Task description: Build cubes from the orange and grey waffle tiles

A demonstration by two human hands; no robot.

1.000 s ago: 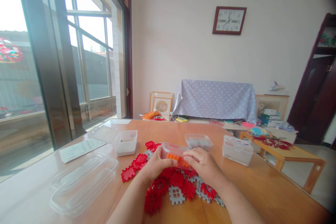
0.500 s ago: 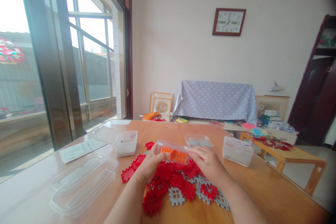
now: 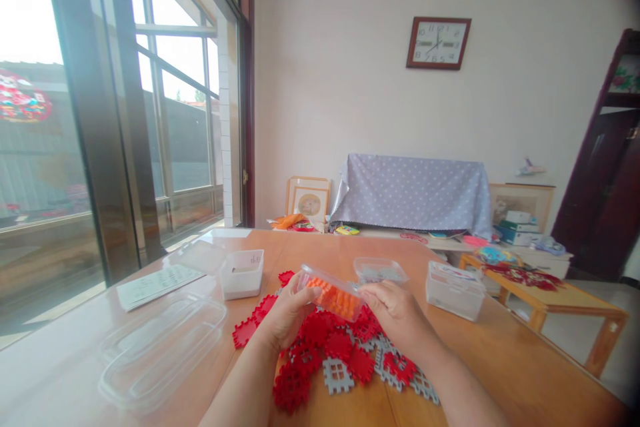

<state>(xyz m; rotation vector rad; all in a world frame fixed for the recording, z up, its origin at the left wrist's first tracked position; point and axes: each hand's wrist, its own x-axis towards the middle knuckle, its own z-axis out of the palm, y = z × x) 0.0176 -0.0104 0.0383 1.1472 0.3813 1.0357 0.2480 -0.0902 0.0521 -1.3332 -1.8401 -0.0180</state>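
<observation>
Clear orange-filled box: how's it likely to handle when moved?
The box probably flexes a little: its plastic looks thin. Its orange pieces look small and perhaps loose, so they'd likely shift on tilting. It looks smooth, maybe slippery, though left hand and right hand both grip it.

Passage is open over the table (image 3: 525, 373) at near right; tiles (image 3: 337, 345) crowd beneath the clear container (image 3: 331, 297).

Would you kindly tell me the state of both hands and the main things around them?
Clear container: raised, tilted, orange pieces inside.
Left hand: closed on its left end.
Right hand: closed on its right end.
Red and grey tiles: loose, heaped.
White tub: upright, open.
Far container: upright, grey pieces inside.
Box at right: upright.
Paper: lying flat.
</observation>
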